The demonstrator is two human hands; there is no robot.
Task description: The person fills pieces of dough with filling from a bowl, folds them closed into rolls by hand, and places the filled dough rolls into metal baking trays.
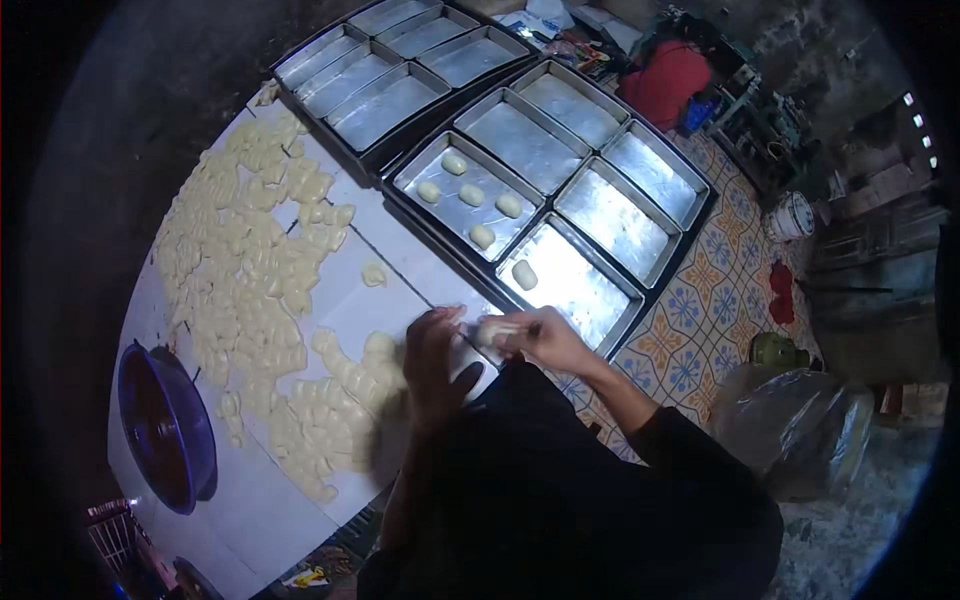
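Observation:
My right hand point(545, 342) is closed round a small pale dough roll point(492, 331) at the table edge. Beside it my left hand point(432, 362) is curved, its thumb apart from the fingers, and I see nothing in it. Just left of that hand, flattened dough pieces point(325, 425) lie close together on the white table point(265, 510). A single dough piece point(373, 275) sits apart on the tabletop. Ahead, several dough rolls point(472, 195) rest in one metal baking pan point(520, 225), and one roll point(524, 275) lies in the neighbouring pan point(570, 300).
A dark set of pans point(400, 75) stands at the far end. On the left is a purple basin point(165, 430). A person in red point(668, 85) crouches at the back right. A white bucket point(790, 217) and a clear plastic bag point(800, 420) stand on the patterned floor.

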